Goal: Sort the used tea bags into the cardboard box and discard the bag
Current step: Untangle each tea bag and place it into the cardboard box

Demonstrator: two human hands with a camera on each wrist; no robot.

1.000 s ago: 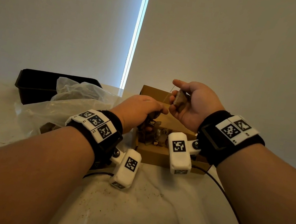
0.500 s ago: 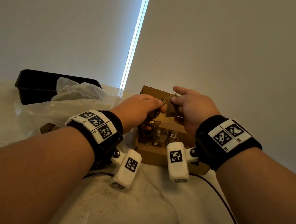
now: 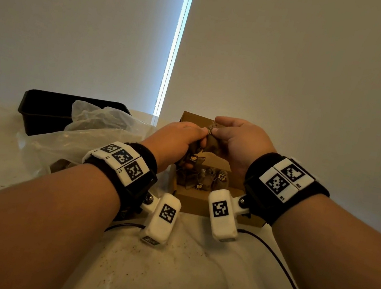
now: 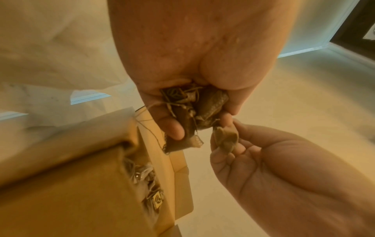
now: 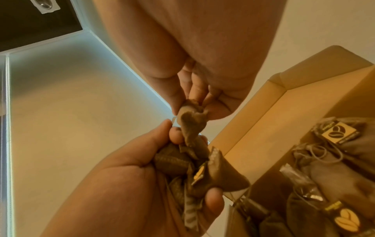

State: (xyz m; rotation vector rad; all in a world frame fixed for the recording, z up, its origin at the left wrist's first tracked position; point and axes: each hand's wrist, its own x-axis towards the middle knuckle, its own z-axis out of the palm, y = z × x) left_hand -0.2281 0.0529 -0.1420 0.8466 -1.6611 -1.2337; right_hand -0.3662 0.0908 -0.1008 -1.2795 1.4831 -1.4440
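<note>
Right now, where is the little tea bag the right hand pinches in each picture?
Head: tea bag at centre, between both hands' fingertips, above the box.
Left wrist: tea bag right of centre, in the right hand.
Right wrist: tea bag at centre, below the fingertips.
Shared landmark: the box.

Matt cardboard box (image 3: 196,201), damp paper tea bags (image 5: 192,126), crinkly clear plastic bag (image 3: 80,142)

pale table (image 3: 163,277) bears cardboard box (image 3: 196,205), plastic bag (image 3: 80,142), seemingly black tray (image 3: 40,110).
</note>
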